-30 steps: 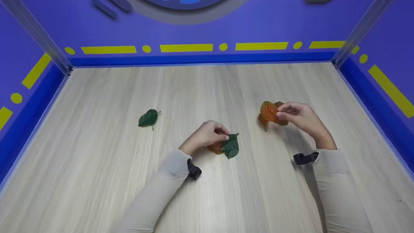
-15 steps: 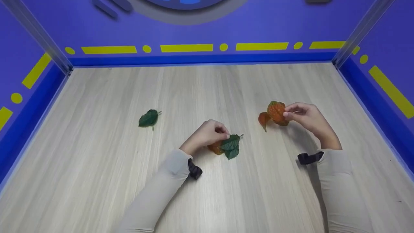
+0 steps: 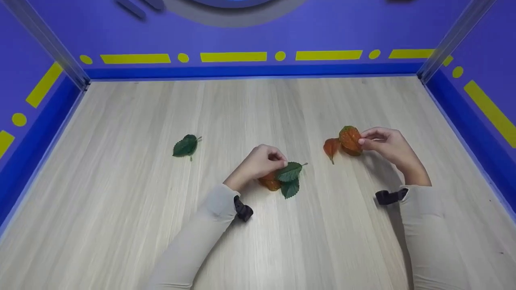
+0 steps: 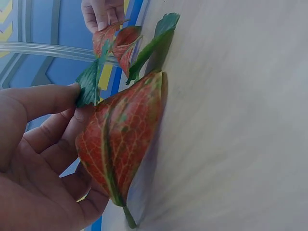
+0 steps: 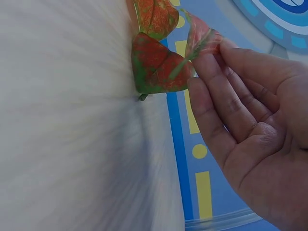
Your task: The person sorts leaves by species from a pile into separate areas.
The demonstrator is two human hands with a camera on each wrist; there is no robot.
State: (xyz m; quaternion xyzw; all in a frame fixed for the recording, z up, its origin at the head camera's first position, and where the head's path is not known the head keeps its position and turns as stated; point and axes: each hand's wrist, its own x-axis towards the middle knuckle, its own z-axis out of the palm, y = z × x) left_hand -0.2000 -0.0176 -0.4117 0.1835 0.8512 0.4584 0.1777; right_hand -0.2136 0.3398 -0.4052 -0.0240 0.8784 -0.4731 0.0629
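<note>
My left hand (image 3: 264, 163) pinches a green leaf (image 3: 290, 172) with a serrated edge between thumb and fingertips. Below it a second green leaf (image 3: 290, 188) lies on the table, partly covered. Just under that hand is a red-orange leaf (image 4: 122, 134), large in the left wrist view. On the right, my right hand (image 3: 389, 147) pinches an orange-red leaf (image 5: 204, 41) above the table. Two more red leaves are by it in the right wrist view: a near red leaf (image 5: 161, 70) and a farther orange-red leaf (image 5: 156, 18).
A separate green leaf (image 3: 186, 146) lies on the wooden table (image 3: 133, 225) at the left. Blue-purple walls (image 3: 242, 40) with yellow marks enclose the back and both sides. Each wrist wears a black camera mount (image 3: 243, 209).
My right hand has moved right with its orange-red leaf, uncovering more of a red leaf beside it. My left hand has turned its green leaf, so the lower one shows more.
</note>
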